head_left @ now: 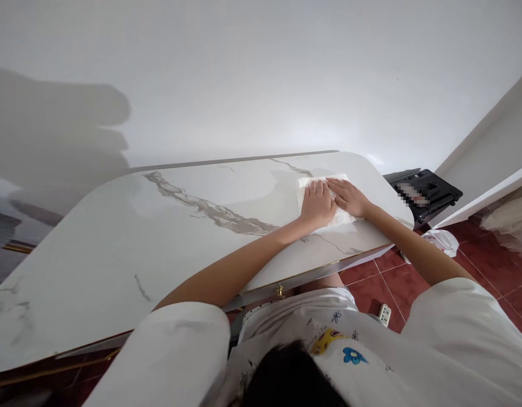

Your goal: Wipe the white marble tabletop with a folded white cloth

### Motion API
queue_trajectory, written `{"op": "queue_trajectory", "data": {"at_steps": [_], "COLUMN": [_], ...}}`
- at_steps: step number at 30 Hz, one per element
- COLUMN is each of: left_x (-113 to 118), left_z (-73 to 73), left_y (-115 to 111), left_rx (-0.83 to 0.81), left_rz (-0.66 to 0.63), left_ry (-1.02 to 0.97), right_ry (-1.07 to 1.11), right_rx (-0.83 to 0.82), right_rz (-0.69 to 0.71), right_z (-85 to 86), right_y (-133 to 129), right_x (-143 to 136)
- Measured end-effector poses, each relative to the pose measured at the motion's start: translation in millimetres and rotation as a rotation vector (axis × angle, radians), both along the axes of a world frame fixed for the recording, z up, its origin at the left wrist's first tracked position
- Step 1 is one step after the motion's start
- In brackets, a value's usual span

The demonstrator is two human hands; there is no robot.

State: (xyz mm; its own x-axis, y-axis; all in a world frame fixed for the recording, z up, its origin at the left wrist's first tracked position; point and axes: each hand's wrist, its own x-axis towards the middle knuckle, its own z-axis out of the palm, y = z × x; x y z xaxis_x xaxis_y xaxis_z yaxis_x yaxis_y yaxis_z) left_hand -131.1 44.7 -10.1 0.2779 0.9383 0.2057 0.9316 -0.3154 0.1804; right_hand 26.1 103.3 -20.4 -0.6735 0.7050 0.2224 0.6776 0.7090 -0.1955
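Note:
A white cloth (303, 186) lies spread on the right part of a white marble-patterned table (116, 254). My left hand (318, 204) presses flat on the cloth with its fingers stretched forward. Beside it, my right hand (348, 198) also rests flat on the cloth, fingers pointing left toward the left hand. The two hands touch or nearly touch. Part of the cloth is hidden beneath them.
A pale wall (261, 85) runs behind the table. A black case (434, 195) stands past the table's right end, near a white plastic bag (443, 240) on the red tile floor (383, 288). A power strip (384, 315) and a gold drawer knob (280, 291) are near my body.

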Motion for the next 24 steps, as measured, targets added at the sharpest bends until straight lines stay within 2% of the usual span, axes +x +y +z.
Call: {"op": "queue_trajectory", "data": {"at_steps": [7, 12, 15, 18, 21, 24], "left_x": [11, 44, 70, 87, 92, 88], "left_z": [5.4, 16.7, 22.3, 25.9, 26.9, 26.4], "left_y": [-59, -75, -74, -67, -52, -29], "left_rx": [-0.050, -0.194, -0.268, -0.319, -0.357, -0.384], "left_rz": [0.016, 0.060, 0.051, 0.040, 0.036, 0.046], "left_ry": [-0.038, -0.173, -0.257, -0.304, -0.336, -0.368], "right_ry": [0.020, 0.051, 0.064, 0.066, 0.030, 0.001], "right_rx": [-0.016, -0.020, -0.003, 0.031, 0.029, -0.025], "right_rz": [0.076, 0.153, 0.173, 0.101, 0.013, -0.074], "right_z": [2.6, 4.0, 4.4, 2.7, -1.1, -4.7], "right_y": [-59, -68, -64, -59, -52, -36], "right_x": [16, 55, 84, 106, 112, 102]}}
